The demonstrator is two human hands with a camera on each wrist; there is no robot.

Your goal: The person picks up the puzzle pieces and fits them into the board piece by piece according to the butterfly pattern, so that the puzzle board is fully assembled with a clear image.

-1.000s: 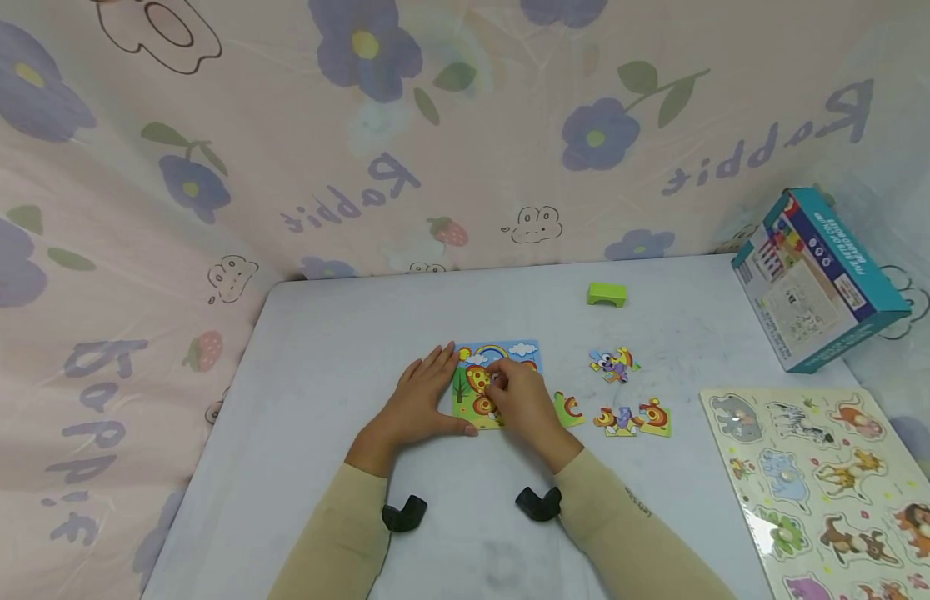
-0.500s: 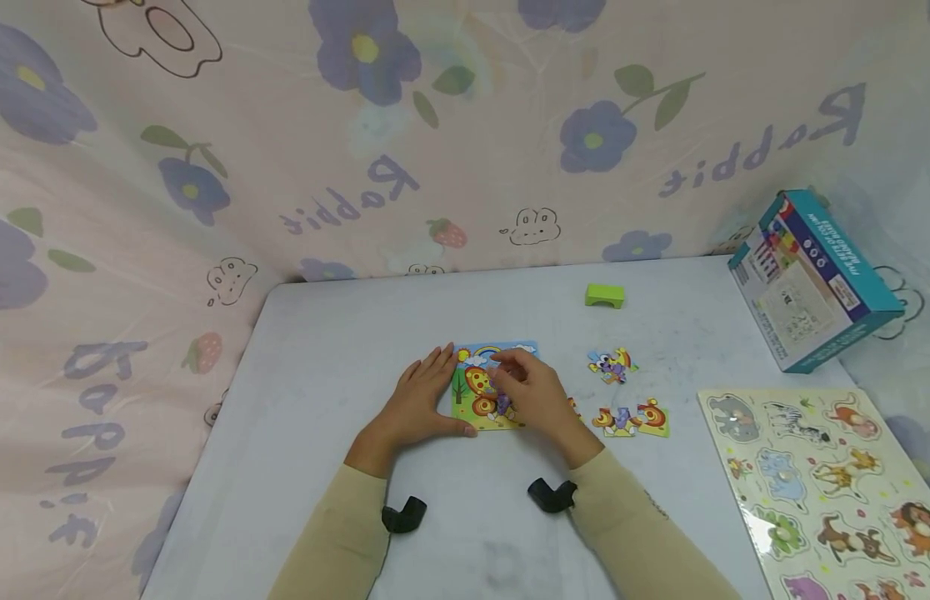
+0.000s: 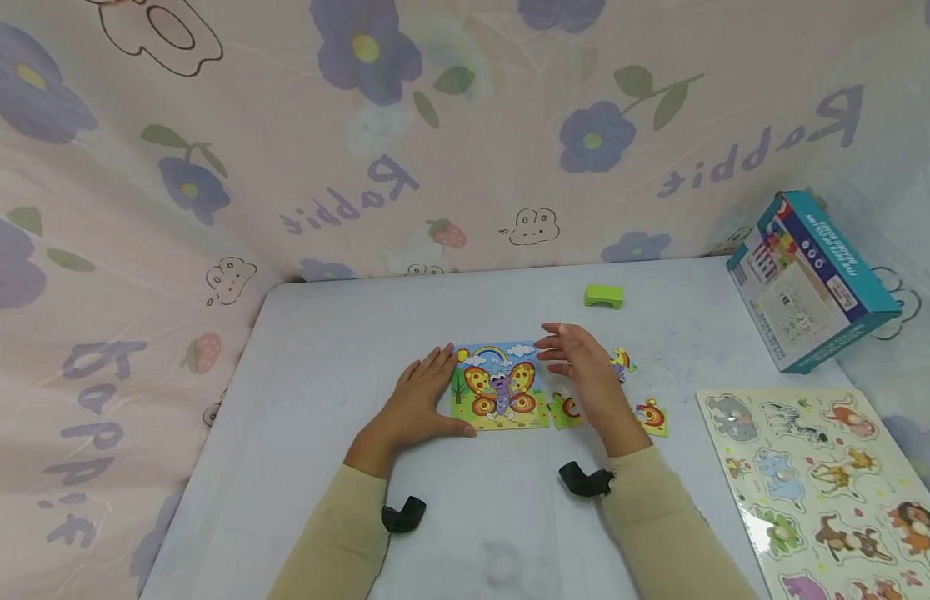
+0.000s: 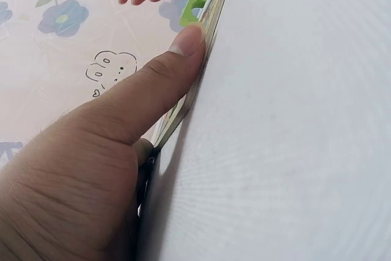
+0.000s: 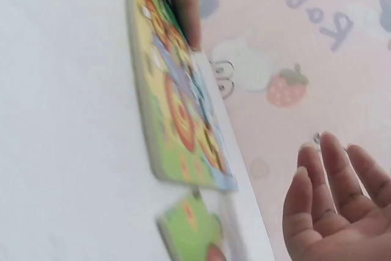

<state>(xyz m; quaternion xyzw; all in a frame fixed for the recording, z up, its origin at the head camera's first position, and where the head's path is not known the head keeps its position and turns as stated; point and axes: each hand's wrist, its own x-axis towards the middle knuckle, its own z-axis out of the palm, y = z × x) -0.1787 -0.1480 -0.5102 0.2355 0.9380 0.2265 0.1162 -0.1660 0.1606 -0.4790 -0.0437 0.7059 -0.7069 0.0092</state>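
Observation:
A butterfly picture board [image 3: 501, 385] lies on the table in the head view. Its whole butterfly is visible. My left hand [image 3: 409, 407] rests along the board's left side, fingers straight, with the thumb [image 4: 162, 84] against its near edge. Just off the board's right side, my right hand [image 3: 587, 377] is raised with loosely spread fingers and nothing in them. Beneath and beside it lie loose puzzle pieces: a green one [image 3: 566, 410] near the board's lower right corner, a yellow-orange one [image 3: 652, 417] and a colourful one [image 3: 623, 362], partly covered by the hand.
Toward the back of the table [image 3: 345, 333] stands a green arched block [image 3: 603, 296]. A blue box [image 3: 810, 287] is at the back right. In front of it lies a large animal puzzle board [image 3: 802, 429]. A printed cloth [image 3: 480, 167] hangs behind.
My right hand has lifted away from the board's middle and moved right, its fingers loosening. The butterfly's body and right wing have come into view. My left hand has stayed in place.

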